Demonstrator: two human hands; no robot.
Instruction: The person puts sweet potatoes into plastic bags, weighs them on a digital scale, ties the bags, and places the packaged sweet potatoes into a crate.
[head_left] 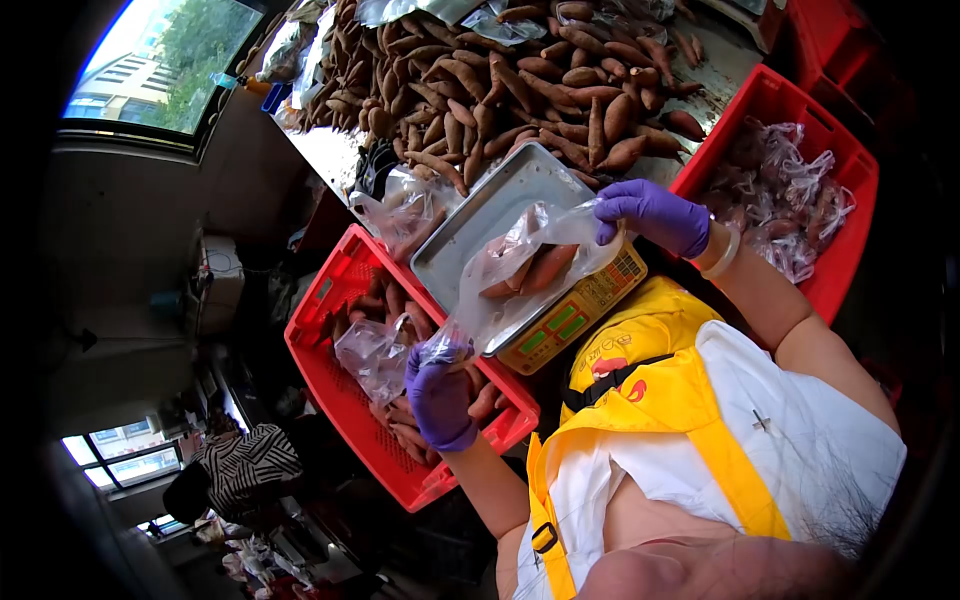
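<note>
A clear plastic bag (pixel 482 290) with a few sweet potatoes (pixel 549 267) inside lies over the metal tray (pixel 453 237) of a yellow scale (pixel 600 300). My left hand (pixel 440 395), in a purple glove, pinches one end of the bag above the red crate of sweet potatoes. The other end is pinched by my right hand (pixel 655 212), also gloved in purple, at the tray's right side. Between both hands the bag is stretched out. The scale's green displays face me.
Loose sweet potatoes (pixel 480 85) are heaped on the table behind the scale. One red crate (pixel 345 425) stands at the left, another red crate (pixel 862 190) with knotted bags (pixel 785 200) at the right. A filled bag (pixel 405 212) rests beside the tray. Another person (pixel 245 465) is at lower left.
</note>
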